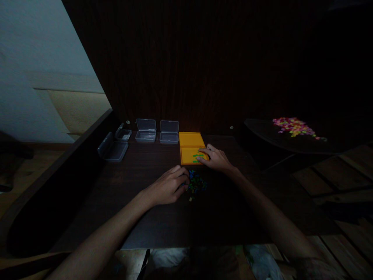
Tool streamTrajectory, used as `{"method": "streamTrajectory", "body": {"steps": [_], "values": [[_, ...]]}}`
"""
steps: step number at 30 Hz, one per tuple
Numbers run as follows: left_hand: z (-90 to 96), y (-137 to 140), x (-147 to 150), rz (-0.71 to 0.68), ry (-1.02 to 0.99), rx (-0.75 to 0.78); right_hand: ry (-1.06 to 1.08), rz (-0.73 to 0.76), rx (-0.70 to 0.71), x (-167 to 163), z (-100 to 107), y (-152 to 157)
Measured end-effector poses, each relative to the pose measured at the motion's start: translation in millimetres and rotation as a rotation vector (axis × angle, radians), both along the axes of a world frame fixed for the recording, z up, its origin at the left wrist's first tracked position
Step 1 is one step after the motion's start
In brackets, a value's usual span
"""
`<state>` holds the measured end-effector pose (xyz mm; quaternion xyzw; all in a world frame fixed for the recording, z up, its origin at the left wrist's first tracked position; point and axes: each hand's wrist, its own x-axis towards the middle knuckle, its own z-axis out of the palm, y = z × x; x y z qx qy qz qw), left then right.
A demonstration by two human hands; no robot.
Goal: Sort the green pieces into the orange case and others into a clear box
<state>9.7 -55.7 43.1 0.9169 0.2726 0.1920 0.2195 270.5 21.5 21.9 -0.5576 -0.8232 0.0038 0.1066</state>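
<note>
My left hand rests at the left edge of a small heap of dark blue and green pieces on the table. Its fingers are bent, with a gap between thumb and fingers; whether they touch single pieces is too dark to tell. A yellow box stands just beyond the heap, its lid raised at the back. Several green pieces lie inside it. Over the box's right side reaches my right hand, thumb and forefinger apart, fingertips close to the green pieces. One pale piece lies at the heap's near edge.
Clear plastic cases with raised lids stand left of the yellow box: one beside it, another, a larger one and a small one. Pink and yellow pieces cover part of a dark ledge at right.
</note>
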Motion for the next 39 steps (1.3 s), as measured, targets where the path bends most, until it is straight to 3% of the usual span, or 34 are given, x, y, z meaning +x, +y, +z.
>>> {"method": "streamTrajectory", "body": {"steps": [32, 39], "values": [[0.3, 2.0, -0.1, 0.023, -0.014, 0.031, -0.055, 0.002, 0.021, 3.7, 7.5, -4.7], [-0.4, 3.7, 0.1, 0.055, 0.015, 0.025, -0.062, 0.069, 0.001, 0.5, 7.4, -7.4]]}}
